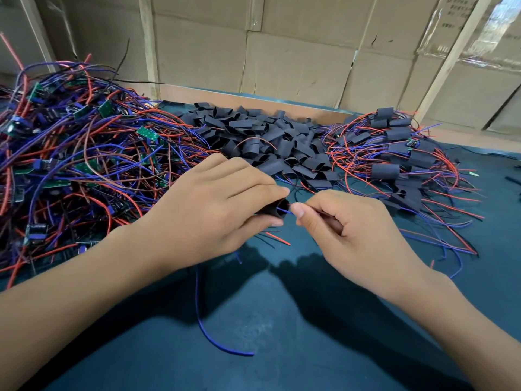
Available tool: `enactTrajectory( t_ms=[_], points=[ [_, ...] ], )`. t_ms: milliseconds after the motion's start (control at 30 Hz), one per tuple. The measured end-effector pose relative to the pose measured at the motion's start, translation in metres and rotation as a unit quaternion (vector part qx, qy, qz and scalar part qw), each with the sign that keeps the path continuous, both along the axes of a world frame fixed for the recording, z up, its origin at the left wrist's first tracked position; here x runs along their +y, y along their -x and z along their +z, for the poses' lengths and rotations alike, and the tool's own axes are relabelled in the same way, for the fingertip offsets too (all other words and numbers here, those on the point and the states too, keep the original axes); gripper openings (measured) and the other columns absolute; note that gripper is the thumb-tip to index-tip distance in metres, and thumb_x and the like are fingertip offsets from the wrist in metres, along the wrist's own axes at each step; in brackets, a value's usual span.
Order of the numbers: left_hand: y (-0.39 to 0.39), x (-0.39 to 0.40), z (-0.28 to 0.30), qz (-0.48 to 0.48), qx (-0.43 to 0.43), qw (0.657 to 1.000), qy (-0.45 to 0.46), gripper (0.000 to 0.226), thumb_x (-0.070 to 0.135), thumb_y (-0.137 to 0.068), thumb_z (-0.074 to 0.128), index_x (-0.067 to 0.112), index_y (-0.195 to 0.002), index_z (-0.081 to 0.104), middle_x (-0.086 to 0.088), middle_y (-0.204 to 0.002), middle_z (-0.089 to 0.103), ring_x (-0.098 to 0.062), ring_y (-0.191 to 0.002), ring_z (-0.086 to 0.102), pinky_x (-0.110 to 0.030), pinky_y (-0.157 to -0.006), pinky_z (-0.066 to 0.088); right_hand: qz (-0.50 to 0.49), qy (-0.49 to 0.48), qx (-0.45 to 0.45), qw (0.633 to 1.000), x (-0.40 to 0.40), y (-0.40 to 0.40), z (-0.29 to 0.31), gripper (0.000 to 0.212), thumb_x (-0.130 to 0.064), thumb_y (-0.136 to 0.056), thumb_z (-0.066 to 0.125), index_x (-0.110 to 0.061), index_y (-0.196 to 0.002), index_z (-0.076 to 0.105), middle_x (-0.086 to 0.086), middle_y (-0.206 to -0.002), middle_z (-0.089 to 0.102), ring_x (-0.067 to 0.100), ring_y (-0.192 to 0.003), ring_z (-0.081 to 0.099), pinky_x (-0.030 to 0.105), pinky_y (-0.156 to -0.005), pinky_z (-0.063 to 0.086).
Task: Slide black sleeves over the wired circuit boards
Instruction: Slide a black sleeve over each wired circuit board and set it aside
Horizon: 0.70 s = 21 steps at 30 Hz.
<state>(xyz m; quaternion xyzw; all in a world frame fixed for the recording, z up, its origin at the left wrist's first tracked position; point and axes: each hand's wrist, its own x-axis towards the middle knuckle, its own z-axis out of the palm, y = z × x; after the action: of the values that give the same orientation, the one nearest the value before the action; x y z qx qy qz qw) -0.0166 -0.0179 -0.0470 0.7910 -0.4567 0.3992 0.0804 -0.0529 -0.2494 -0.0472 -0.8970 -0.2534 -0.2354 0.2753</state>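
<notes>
Progress partial: sleeved boards pile (pixel 400 153) far right, bigger unsleeved wired boards heap (pixel 70 153) left. Your left hand (pixel 208 210) clamps black flattened tube sleeve (pixel 275 208); right hand (pixel 346 224) pinches blue wire (pixel 285 211) entering it.

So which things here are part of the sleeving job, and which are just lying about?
Job:
- left hand gripping a black sleeve
- right hand pinching a blue wire
- unsleeved boards pile
- loose sleeves pile
- sleeved boards pile

Lying about:
- cardboard boxes
- stray blue wire on the table
</notes>
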Motion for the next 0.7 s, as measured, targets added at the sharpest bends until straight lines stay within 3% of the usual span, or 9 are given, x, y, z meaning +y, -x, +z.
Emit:
enactTrajectory(
  t_ms=[167,267,367,500,567,700],
  points=[
    [0.000,-0.002,0.000,0.006,0.000,1.000,-0.002,0.035,0.036,-0.098,0.065,0.008,-0.118,0.071,-0.005,-0.111,0.070,-0.031,-0.094,0.066,-0.046,-0.074,0.051,-0.029,0.032,-0.011,0.999,0.004,0.002,-0.001,0.035,-0.035,-0.101,0.052,-0.012,-0.077,0.062,-0.008,-0.060,0.040,0.014,-0.062,0.043,0.025,-0.057,0.032],
    [0.001,-0.004,-0.001,-0.002,-0.009,1.000,-0.001,0.029,0.032,-0.099,0.065,0.008,-0.113,0.073,-0.004,-0.107,0.071,-0.031,-0.089,0.066,-0.046,-0.072,0.050,-0.011,0.044,-0.022,0.999,0.005,0.004,0.002,0.029,-0.034,-0.102,0.052,-0.015,-0.082,0.062,-0.013,-0.062,0.040,0.003,-0.061,0.042,0.021,-0.058,0.029],
    [0.001,-0.004,-0.002,-0.014,-0.033,0.999,0.003,0.017,0.019,-0.099,0.063,0.009,-0.104,0.075,-0.003,-0.097,0.072,-0.028,-0.082,0.067,-0.044,-0.073,0.050,0.044,0.027,0.060,0.997,0.007,0.005,-0.001,0.011,-0.038,-0.101,0.054,-0.027,-0.104,0.055,-0.012,-0.066,0.048,0.003,-0.062,0.046,0.014,-0.059,0.032],
    [-0.009,0.008,0.003,0.014,-0.045,0.997,0.058,0.015,0.018,-0.099,0.064,0.012,-0.096,0.077,0.000,-0.090,0.074,-0.024,-0.075,0.069,-0.046,-0.079,0.050,0.071,-0.027,0.177,0.981,0.007,0.001,-0.010,0.039,-0.019,-0.098,0.062,-0.034,-0.127,0.041,-0.013,-0.091,0.063,0.012,-0.071,0.057,0.015,-0.065,0.041],
    [-0.015,0.016,0.004,0.036,-0.034,0.995,0.090,0.014,0.020,-0.098,0.066,0.012,-0.094,0.078,0.001,-0.089,0.075,-0.023,-0.076,0.070,-0.046,-0.079,0.048,0.042,-0.031,0.170,0.984,0.004,-0.002,-0.010,0.039,-0.010,-0.094,0.064,-0.030,-0.125,0.051,-0.015,-0.093,0.068,0.007,-0.077,0.061,0.013,-0.069,0.042],
    [-0.020,0.026,0.002,0.061,-0.019,0.990,0.129,0.015,0.020,-0.098,0.067,0.012,-0.095,0.078,0.001,-0.087,0.076,-0.022,-0.077,0.072,-0.046,-0.082,0.047,-0.018,0.012,0.178,0.984,-0.011,-0.010,-0.004,0.011,-0.025,-0.095,0.066,-0.030,-0.104,0.065,-0.016,-0.094,0.072,0.000,-0.094,0.064,0.020,-0.087,0.045]
  ],
)
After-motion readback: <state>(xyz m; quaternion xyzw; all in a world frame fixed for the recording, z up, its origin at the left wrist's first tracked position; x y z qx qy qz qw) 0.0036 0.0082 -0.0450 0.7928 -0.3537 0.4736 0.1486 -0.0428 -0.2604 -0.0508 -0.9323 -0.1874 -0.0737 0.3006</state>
